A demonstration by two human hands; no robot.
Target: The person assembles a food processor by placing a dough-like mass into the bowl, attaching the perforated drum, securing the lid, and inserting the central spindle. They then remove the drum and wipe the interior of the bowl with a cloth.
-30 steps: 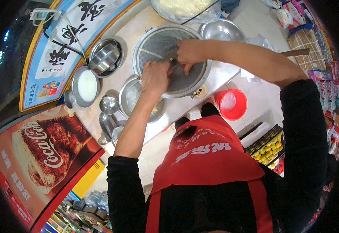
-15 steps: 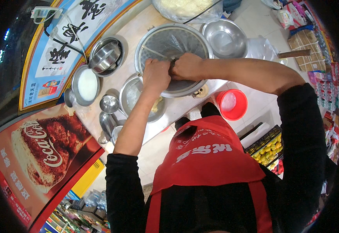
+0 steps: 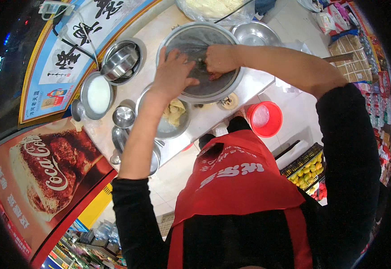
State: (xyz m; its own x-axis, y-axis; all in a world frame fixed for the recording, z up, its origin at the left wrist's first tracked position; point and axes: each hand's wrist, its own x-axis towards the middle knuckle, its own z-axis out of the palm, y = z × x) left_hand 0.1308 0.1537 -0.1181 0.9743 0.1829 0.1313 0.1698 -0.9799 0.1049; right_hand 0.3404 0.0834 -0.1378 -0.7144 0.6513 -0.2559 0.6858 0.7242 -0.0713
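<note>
My left hand (image 3: pixel 172 75) is open, its fingers spread over the left part of a wide round vessel (image 3: pixel 199 95) with a pale metal rim and a dark grey, streaked surface. My right hand (image 3: pixel 223 59) is closed over the vessel's right part, its fingers curled; anything inside them is hidden. The two hands are apart. Beneath my left wrist stands a metal basin (image 3: pixel 177 131) with a yellowish, cloth-like lump (image 3: pixel 174 112) in it.
Left of the vessel are stacked metal bowls (image 3: pixel 119 62), a bowl of white liquid (image 3: pixel 99 95) and a ladle-like metal cup (image 3: pixel 124 117). A metal basin (image 3: pixel 258 35) is at the right, a bag of pale dough-like stuff (image 3: pixel 213 8) behind. A red bucket (image 3: pixel 271 125) stands below the table's edge.
My hands, earlier together at the vessel's middle, have separated. The left has moved left and spread its fingers; the right has shifted right and up, still closed.
</note>
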